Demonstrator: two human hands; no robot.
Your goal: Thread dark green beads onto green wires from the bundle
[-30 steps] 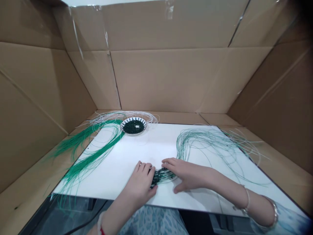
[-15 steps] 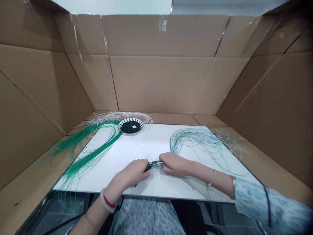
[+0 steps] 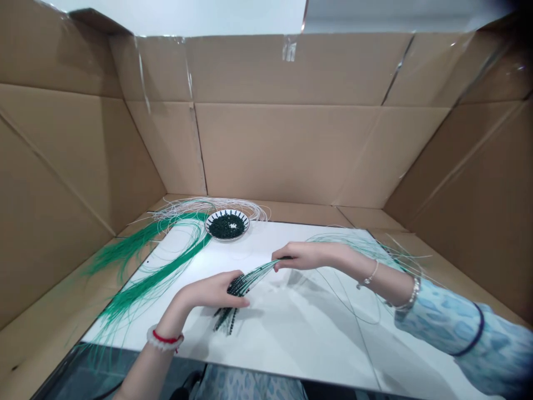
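Between my hands runs a bundle of beaded strings, pale green threads with dark green beads gathered toward the left end. My left hand is closed around the beaded part, thumb below, and the beaded tails hang out under it near the white board's front. Farther right and a little higher, my right hand pinches the thread part of the same bundle. The loose green threads spread away behind my right hand and forearm, which hide part of them.
A striped-rim dish of dark green beads stands at the back left of the white board. Green thread bundles lie left of it, hanging over the board's edge. White strands curl behind the dish. Cardboard walls surround the board.
My right hand has moved up and away from my left, so a longer stretch of thread shows between them. My left hand now shows the beaded tails beneath it. The view has shifted slightly.
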